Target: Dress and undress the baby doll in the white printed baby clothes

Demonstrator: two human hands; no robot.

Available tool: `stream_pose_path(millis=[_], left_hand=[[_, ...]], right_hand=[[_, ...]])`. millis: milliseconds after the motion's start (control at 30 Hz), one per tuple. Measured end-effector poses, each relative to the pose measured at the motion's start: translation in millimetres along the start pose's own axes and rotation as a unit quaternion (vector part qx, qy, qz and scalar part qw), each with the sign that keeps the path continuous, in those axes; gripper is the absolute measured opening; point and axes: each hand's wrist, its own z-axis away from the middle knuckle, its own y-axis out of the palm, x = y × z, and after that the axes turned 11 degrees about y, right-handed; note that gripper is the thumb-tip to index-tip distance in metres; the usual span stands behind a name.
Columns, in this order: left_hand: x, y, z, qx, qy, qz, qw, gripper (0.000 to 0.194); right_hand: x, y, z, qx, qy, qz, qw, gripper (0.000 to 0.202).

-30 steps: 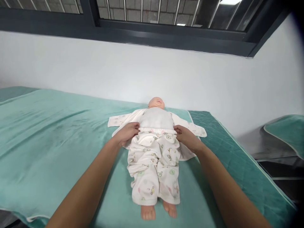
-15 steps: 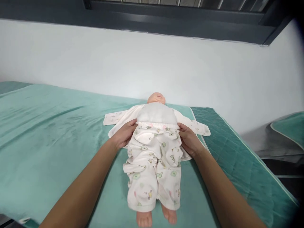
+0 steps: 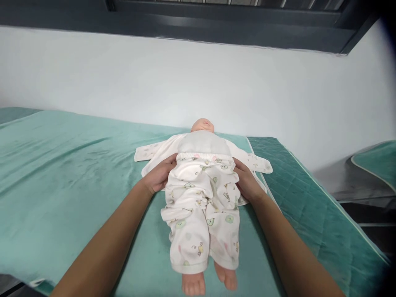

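Observation:
A baby doll [image 3: 202,125] lies on its back, head toward the wall and bare feet toward me. It wears white printed pants [image 3: 188,206] with an elastic waistband over a plain whitish torso. My left hand [image 3: 159,173] grips the pants at the left side of the waist, its fingertips partly hidden by the cloth. On the opposite side my right hand [image 3: 246,179] is closed on the waist edge, fingers tucked behind the fabric. A white long-sleeved baby top [image 3: 261,164] lies spread under the doll, both sleeves stretched out sideways.
A light green sheet [image 3: 77,177] with some creases covers the bed. To the right lies a darker quilted green pad [image 3: 309,206] with pale piping. Behind stands a white wall [image 3: 154,82] below a dark window frame [image 3: 216,24]. Another green pad [image 3: 377,163] shows at far right.
The waistband has shifted slightly up the torso, between my hands. The doll's legs and feet have swung a little to the right. Both hands keep their places at the waist.

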Motion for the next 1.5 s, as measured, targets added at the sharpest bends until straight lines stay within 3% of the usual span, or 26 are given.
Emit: stream_pose_path(millis=[167, 400, 500, 600, 733, 900, 1100, 1300, 1400, 1500], left_hand=[[-1, 7.0, -1, -0.002, -0.005, -0.029, 1.000, 0.052], [-10, 1.3, 12, -0.023, 0.046, -0.151, 0.987, 0.036], [-14, -0.9, 15, -0.087, 0.125, -0.185, 0.971, 0.036], [-15, 1.9, 14, -0.122, 0.212, -0.220, 0.944, 0.020], [-13, 9.4, 14, -0.075, 0.242, -0.308, 0.917, 0.013], [-17, 13.7, 17, -0.002, 0.250, -0.392, 0.885, 0.016], [-20, 13.6, 17, 0.027, 0.262, -0.454, 0.851, 0.017], [-14, 14.4, 7, 0.047, 0.272, -0.427, 0.861, 0.017], [-17, 12.3, -7, 0.023, 0.238, -0.409, 0.881, 0.018], [-26, 6.1, -26, 0.036, 0.180, -0.395, 0.900, 0.023]], right_hand=[[1, 0, -3, 0.030, -0.005, 0.016, 0.999, 0.038], [2, -23, 1, 0.045, -0.003, 0.109, 0.993, 0.018], [8, -25, 8, -0.031, -0.037, 0.134, 0.990, 0.014], [14, -14, 13, -0.098, -0.126, 0.145, 0.976, 0.011], [16, -2, 14, -0.059, -0.194, 0.202, 0.958, 0.012], [16, -7, 10, -0.023, -0.206, 0.246, 0.947, 0.017], [25, -8, 9, -0.013, -0.234, 0.331, 0.914, 0.016], [19, 1, 5, -0.032, -0.241, 0.270, 0.932, 0.016], [18, 4, -4, -0.081, -0.181, 0.242, 0.950, 0.018], [23, 4, -22, -0.134, -0.119, 0.277, 0.944, 0.023]])
